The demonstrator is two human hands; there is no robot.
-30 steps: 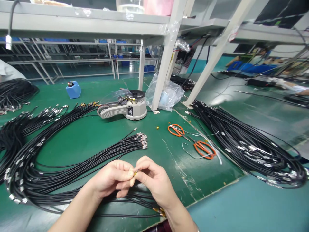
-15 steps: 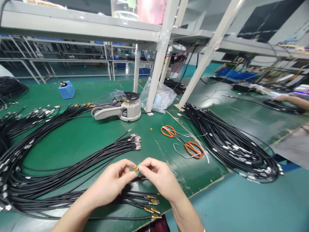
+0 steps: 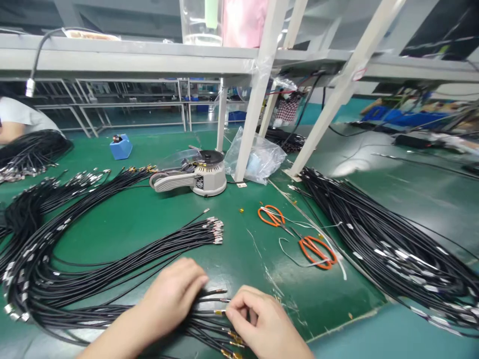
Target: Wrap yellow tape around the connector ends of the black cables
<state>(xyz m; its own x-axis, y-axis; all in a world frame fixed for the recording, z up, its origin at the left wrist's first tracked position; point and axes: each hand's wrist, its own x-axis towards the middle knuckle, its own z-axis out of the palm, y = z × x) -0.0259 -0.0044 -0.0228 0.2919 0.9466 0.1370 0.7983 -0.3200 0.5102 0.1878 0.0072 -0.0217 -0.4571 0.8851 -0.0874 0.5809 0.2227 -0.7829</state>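
Observation:
Low at the centre, my right hand (image 3: 264, 321) pinches the tip of a black cable (image 3: 209, 312) that has yellow tape (image 3: 219, 312) near its end. My left hand (image 3: 174, 294) lies curled over the same group of cables, thumb against the forefinger. Its other fingers are turned under, so what they hold is hidden. Several more cable ends with yellow tape (image 3: 236, 342) fan out below my right hand. Just beyond my left hand rests a bundle of black cables with bare metal connectors (image 3: 217, 232).
A round tape dispenser (image 3: 209, 179) stands at mid-table, with a blue holder (image 3: 120, 148) to its left. Orange-handled scissors (image 3: 317, 253) and a second orange-handled pair (image 3: 271, 215) lie right of centre. Coiled cables (image 3: 374, 239) reach the right edge. Slanted white posts (image 3: 258, 94) carry a shelf.
My hands have come apart and moved lower, toward the taped cable ends. Earlier both held a yellow-taped connector between them. The view has shifted, showing a person's sleeve at far left.

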